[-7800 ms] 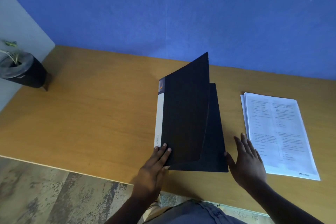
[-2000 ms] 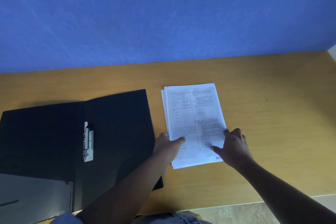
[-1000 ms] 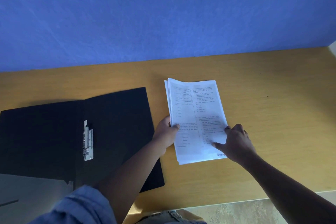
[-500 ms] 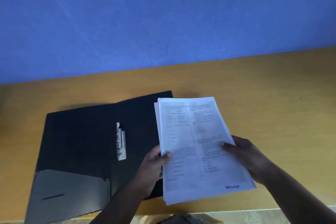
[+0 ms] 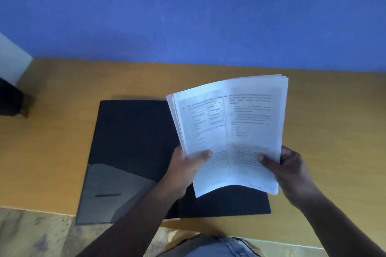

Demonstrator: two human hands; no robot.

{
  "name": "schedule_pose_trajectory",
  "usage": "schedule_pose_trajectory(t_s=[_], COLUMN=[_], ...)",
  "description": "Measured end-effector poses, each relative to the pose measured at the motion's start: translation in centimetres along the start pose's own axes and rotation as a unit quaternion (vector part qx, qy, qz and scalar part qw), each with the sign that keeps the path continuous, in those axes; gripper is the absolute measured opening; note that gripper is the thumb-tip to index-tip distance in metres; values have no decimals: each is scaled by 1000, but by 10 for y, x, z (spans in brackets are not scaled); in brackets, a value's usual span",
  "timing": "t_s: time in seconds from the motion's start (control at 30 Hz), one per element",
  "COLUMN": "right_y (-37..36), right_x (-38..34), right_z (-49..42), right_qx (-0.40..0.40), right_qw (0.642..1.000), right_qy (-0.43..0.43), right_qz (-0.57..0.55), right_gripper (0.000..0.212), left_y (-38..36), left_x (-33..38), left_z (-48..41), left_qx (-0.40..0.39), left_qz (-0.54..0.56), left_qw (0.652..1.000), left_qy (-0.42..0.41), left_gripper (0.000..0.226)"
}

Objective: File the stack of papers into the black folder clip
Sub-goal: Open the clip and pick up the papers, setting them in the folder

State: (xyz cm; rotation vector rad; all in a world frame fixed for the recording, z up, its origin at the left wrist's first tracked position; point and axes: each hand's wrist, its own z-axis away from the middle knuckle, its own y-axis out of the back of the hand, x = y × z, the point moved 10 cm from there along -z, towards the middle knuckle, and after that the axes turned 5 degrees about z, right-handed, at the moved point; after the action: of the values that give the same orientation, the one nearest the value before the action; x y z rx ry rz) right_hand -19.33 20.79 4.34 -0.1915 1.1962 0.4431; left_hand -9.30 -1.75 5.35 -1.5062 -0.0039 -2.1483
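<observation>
The stack of printed white papers (image 5: 229, 131) is lifted off the desk and bowed upward, hanging over the right half of the open black folder (image 5: 133, 137). My left hand (image 5: 186, 165) grips the stack's lower left edge, thumb on top. My right hand (image 5: 286, 167) grips its lower right edge. The folder lies flat and open, its left inner cover carrying a grey pocket (image 5: 112, 192). The folder's metal clip is hidden behind the papers and my left hand.
The wooden desk (image 5: 323, 131) runs against a blue wall (image 5: 188, 16). A dark pot (image 5: 10, 100) stands at the desk's far left edge. The folder's near left corner overhangs the desk's front edge, with the floor below.
Both hands have carried the paper stack left from beside the folder until it hangs over the folder's right half. The stack now bows, and it hides the clip.
</observation>
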Motion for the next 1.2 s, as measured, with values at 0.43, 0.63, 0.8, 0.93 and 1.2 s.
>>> schedule_pose_trajectory(t_s=[0.43,0.63,0.8,0.93,1.2], right_y=[-32,-34,-21,-18,-15], right_x=[-67,-48,-50,-57,-38], right_z=[9,9,11,12,3], right_qx=[-51,-68,-22,-40,-38], right_qw=[989,992,990,988,993], right_qy=[141,97,83,112,92], right_qz=[1,51,110,95,57], right_gripper=[47,51,29,34,37], left_y=[14,10,2,-13,-17], left_x=[81,89,119,123,106], left_z=[32,38,41,35,27], left_qx=[34,21,10,-13,-26], left_qz=[-33,-2,47,33,-60], left_qw=[973,973,966,970,971], left_qy=[-224,-228,-255,-239,-230], left_gripper=[36,24,42,42,25])
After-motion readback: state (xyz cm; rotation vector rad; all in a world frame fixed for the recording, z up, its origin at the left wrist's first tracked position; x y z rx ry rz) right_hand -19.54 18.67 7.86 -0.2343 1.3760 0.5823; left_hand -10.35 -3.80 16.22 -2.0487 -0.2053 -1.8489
